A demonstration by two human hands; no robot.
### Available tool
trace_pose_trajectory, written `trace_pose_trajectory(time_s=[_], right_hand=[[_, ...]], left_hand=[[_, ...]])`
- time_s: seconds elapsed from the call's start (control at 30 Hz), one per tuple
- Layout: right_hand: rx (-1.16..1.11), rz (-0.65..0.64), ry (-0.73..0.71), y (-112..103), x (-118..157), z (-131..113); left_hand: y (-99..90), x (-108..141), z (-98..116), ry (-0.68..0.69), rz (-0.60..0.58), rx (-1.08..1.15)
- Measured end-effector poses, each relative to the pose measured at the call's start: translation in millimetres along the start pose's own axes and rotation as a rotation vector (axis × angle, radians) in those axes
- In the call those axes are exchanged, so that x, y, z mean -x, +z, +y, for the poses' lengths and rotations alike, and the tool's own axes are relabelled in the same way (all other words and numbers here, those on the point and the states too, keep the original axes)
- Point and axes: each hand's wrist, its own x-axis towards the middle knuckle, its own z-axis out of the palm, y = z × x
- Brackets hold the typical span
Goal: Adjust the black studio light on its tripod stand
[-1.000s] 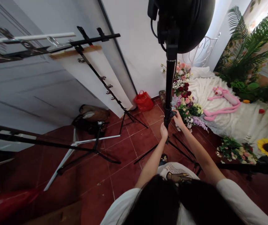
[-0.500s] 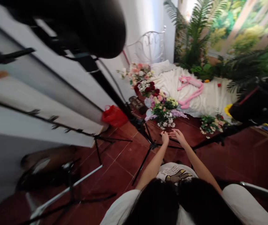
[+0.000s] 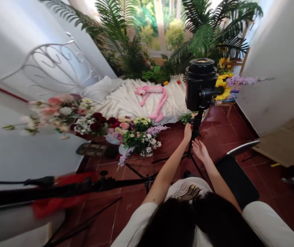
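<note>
**Hands apart at the light stand**

I'm seeing the left hand [image 3: 187, 133] reaching up just beside the black light stand [image 3: 195, 123], contact unclear, while the right hand [image 3: 200, 151] is spreading open below it, near flower bunches [image 3: 142, 140] lying on the red tile floor [image 3: 214, 127].

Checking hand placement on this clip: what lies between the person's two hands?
In the head view, the black light-stand pole runs between the left hand and the right hand.

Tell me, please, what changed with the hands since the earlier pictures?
The view swung toward the plants. The left hand and open right hand now are beside a black stand pole, no grip visible. The pink plush toy stays on the white blanket.
</note>
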Motion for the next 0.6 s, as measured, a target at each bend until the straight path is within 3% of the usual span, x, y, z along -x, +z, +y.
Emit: trace_pose_trajectory(time_s=[0.07, 0.17, 0.43, 0.6], right_hand=[[-0.149, -0.035, 0.011, 0.3, 1.6, -14.2], [-0.224, -0.052, 0.005, 5.9, -0.3, -27.8], [-0.22, -0.033, 0.011, 25.5, -2.9, -34.8], [-0.141, 0.087, -0.058, 29.5, -6.0, -37.8]], left_hand=[[19.4, -3.2, 4.4, -0.008, -0.07, 0.015], [30.3, -4.6, 7.4, -0.054, -0.154, 0.01], [26.5, -3.8, 7.4, -0.109, -0.135, 0.055], [25.4, -3.8, 5.9, -0.095, -0.163, 0.074]])
